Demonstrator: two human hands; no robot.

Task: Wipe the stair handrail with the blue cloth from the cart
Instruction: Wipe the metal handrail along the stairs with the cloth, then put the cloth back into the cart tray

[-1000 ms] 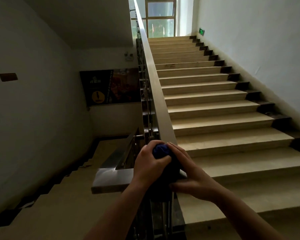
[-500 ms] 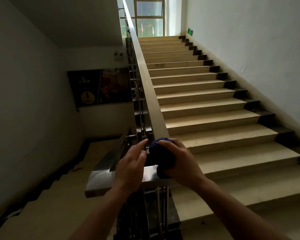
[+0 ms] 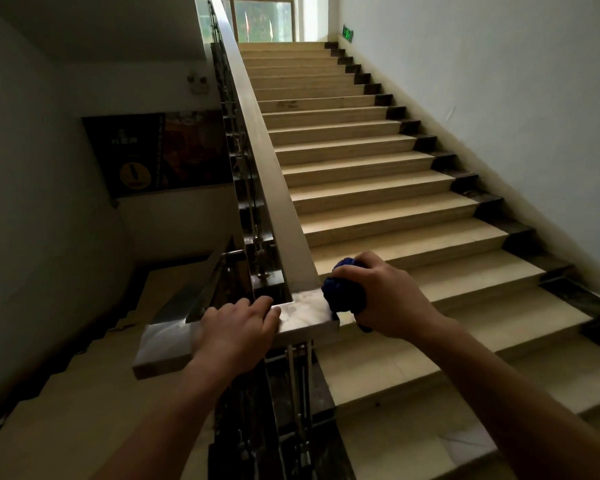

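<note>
A flat metal handrail (image 3: 274, 174) climbs along the left side of the stairs and turns into a level section (image 3: 305, 315) at its bottom corner. My right hand (image 3: 385, 296) grips a bunched blue cloth (image 3: 343, 292) and presses it against the right end of that corner. My left hand (image 3: 236, 327) lies flat on the level section left of the corner, fingers curled over its far edge, holding nothing. No cart is in view.
Beige steps (image 3: 378, 209) rise ahead to a bright window (image 3: 262, 17). A white wall (image 3: 499, 116) borders them on the right. Metal balusters (image 3: 298, 393) stand under the rail. A lower flight (image 3: 66, 393) drops away on the left below a dark poster (image 3: 156, 154).
My hands have parted: the left one let go of the cloth and settled on the level rail section, while the right one carried the cloth to the right side of the corner.
</note>
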